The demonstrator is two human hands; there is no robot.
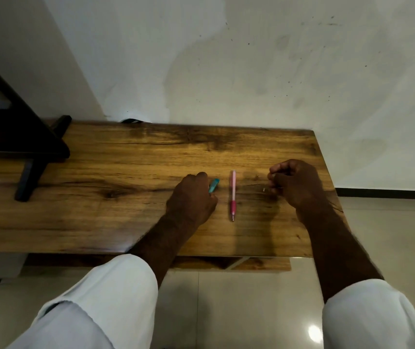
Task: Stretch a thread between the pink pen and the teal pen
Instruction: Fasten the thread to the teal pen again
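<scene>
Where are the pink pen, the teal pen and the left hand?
pink pen point(233, 192): head view, on the pale barrel above the darker grip.
teal pen point(214, 185): head view, on the uncovered end.
left hand point(191, 200): head view, on the back of the hand.

Here's the long brown wooden tabletop point(125, 217): heavy grain and knots, smooth, with a soft sheen. On it lies the slim pink plastic pen point(233, 190), with a pale glossy barrel, a darker rubbery-looking grip and a small metal tip. The teal plastic pen point(214, 184) shines too. White cloth sleeves point(115, 298), matt. Pale floor tiles point(239, 311), highly glossy, mirroring a light. White painted wall point(251, 71), matt and smudged.
</scene>
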